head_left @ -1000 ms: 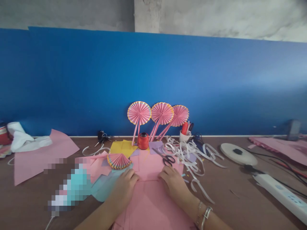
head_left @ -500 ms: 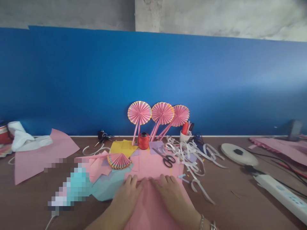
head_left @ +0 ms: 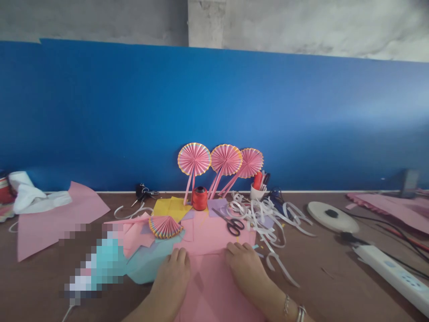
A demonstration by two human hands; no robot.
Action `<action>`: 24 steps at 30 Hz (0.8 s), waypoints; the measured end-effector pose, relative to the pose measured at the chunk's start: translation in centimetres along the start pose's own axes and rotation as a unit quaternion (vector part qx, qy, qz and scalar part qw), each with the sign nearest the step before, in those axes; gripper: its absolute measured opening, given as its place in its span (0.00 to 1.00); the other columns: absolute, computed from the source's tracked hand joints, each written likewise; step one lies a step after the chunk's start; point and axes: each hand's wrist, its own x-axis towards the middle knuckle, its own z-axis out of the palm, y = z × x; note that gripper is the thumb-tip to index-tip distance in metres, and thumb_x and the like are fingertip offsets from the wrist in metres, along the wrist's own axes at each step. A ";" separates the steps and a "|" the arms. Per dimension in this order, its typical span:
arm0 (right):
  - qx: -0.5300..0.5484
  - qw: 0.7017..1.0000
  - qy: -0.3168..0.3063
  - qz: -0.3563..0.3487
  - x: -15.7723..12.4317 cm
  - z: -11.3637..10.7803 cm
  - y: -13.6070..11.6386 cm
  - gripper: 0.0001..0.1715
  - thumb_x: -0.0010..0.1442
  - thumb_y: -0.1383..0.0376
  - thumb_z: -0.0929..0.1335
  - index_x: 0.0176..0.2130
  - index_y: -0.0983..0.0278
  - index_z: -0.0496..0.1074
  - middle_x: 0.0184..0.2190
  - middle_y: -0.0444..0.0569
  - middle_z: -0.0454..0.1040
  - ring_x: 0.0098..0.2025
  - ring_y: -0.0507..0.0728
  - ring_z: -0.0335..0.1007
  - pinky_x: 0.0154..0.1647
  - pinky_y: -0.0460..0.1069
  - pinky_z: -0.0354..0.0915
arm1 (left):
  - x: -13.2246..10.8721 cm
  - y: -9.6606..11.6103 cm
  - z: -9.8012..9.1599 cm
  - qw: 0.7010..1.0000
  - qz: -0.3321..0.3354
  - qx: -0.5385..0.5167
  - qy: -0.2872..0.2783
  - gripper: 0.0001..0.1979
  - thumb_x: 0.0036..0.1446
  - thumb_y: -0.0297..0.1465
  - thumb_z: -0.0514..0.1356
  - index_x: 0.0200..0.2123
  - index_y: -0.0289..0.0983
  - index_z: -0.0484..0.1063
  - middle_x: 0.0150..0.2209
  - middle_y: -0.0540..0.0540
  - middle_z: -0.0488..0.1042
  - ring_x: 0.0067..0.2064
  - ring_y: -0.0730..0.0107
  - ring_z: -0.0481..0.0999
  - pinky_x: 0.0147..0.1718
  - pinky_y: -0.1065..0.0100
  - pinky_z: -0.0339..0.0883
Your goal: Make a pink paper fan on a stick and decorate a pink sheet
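Observation:
A pink sheet of paper (head_left: 211, 290) lies in front of me, with a straight fold or edge across its far end. My left hand (head_left: 174, 275) is at the far left corner of this sheet, fingers curled together over its edge. At the far right corner, my right hand (head_left: 247, 270) has its fingers bent round the edge in the same way. Both thumbs are mostly hidden. Just beyond the hands lie more pink paper (head_left: 208, 235) and black-handled scissors (head_left: 233, 227). A small pleated paper fan (head_left: 166, 227) rests left of them on light blue paper (head_left: 147, 266).
Three round pleated fans (head_left: 194, 159) lean on the blue partition (head_left: 134, 112) behind a red spool (head_left: 200, 199). Curled white strips (head_left: 264, 214) lie beside a white cup of pens (head_left: 258, 192). A power strip (head_left: 395, 273) and a round white disc (head_left: 331, 217) are on the right.
My hands have moved apart, from thumbs meeting mid-edge to the two far corners of the pink sheet. The sheet's far edge shows between them now.

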 end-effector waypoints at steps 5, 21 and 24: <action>0.022 1.000 0.011 0.002 0.2 0.3 0.7 0.14 0.55 0.77 0.62 0.33 0.64 0.74 0.35 0.50 0.73 0.36 0.56 0.67 0.35 0.52 0.50 | -0.3 -1.2 0.7 1.000 -0.019 0.004 0.015 0.16 0.49 0.15 0.51 0.34 0.32 0.76 0.35 0.38 0.72 0.38 0.56 0.71 0.32 0.62 0.62; 0.002 0.998 0.067 -0.022 0.5 0.7 1.4 0.13 0.56 0.77 0.63 0.31 0.65 0.74 0.32 0.51 0.73 0.34 0.56 0.66 0.35 0.51 0.50 | 0.3 -2.6 -0.3 0.998 -0.048 -0.048 0.019 0.17 0.56 0.17 0.47 0.38 0.33 0.74 0.40 0.39 0.73 0.44 0.55 0.71 0.39 0.57 0.65; -0.001 0.996 0.077 -0.037 0.6 1.0 1.7 0.12 0.55 0.77 0.63 0.31 0.66 0.73 0.32 0.52 0.72 0.34 0.56 0.65 0.34 0.51 0.50 | 0.5 -2.4 -0.4 0.996 0.012 -0.082 0.037 0.17 0.57 0.18 0.48 0.42 0.35 0.72 0.42 0.41 0.72 0.46 0.57 0.69 0.43 0.58 0.63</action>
